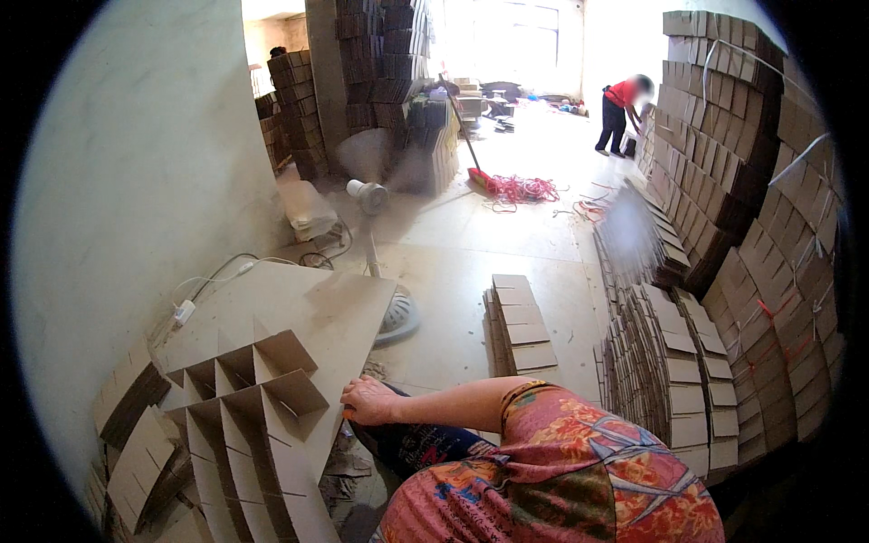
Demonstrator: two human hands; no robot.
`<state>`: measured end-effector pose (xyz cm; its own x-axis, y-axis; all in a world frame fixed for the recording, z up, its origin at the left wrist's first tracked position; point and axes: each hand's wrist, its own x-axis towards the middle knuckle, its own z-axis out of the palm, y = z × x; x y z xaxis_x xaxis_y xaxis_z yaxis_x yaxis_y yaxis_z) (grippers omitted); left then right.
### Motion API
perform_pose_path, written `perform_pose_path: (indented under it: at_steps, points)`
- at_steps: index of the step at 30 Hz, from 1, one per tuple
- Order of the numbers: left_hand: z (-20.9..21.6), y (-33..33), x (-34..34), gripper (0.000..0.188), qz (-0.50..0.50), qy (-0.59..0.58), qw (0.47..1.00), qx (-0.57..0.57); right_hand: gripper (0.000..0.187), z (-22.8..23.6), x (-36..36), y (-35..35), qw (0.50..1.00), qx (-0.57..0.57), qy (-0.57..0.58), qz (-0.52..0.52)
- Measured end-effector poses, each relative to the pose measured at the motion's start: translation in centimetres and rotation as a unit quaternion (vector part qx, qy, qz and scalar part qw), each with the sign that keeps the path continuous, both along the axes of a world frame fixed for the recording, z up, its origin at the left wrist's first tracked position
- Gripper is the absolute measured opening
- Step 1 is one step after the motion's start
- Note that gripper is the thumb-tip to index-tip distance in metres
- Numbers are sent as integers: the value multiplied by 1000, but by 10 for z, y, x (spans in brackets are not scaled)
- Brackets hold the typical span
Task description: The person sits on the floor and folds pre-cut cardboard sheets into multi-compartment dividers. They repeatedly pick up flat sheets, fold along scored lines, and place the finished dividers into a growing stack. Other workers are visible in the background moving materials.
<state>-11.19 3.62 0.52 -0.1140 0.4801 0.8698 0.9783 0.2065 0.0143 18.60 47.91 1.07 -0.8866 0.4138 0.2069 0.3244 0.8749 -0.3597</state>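
My right hand rests at the right edge of a pale tabletop, fingers curled together. A bit of orange shows at its fingertips; what it is I cannot make out. My left hand is out of view. Left of my right hand, a partly assembled grid of slotted cardboard dividers stands at the table's near side, its strips crossing to form open cells. Loose slotted cardboard strips lie in stacks at the lower left.
A standing fan is just beyond the table, near a white cable adapter. Slotted cardboard stacks line the right side; another stack sits mid-floor. Farther off are a red dustpan, pink strapping and a bending person.
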Motion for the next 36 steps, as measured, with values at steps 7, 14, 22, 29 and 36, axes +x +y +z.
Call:
perform_pose_path:
  at_steps: [7,14,22,29,36]
  points:
    - [-1,-5,-3,11,-8,25,1000,3,27,2,1,0,1000,3,-2,2]
    - [-5,-11,-8,9,-25,63,998,11,26,2,2,-1,1000,-1,5,0]
    - [-7,-19,-13,8,-63,143,987,28,25,1,2,0,1000,1,10,0]
    - [-4,-20,-5,9,-32,56,998,9,25,-1,-1,-1,1000,8,6,1]
    - [5,-11,10,11,8,-70,997,-7,26,0,0,-2,1000,1,2,-3]
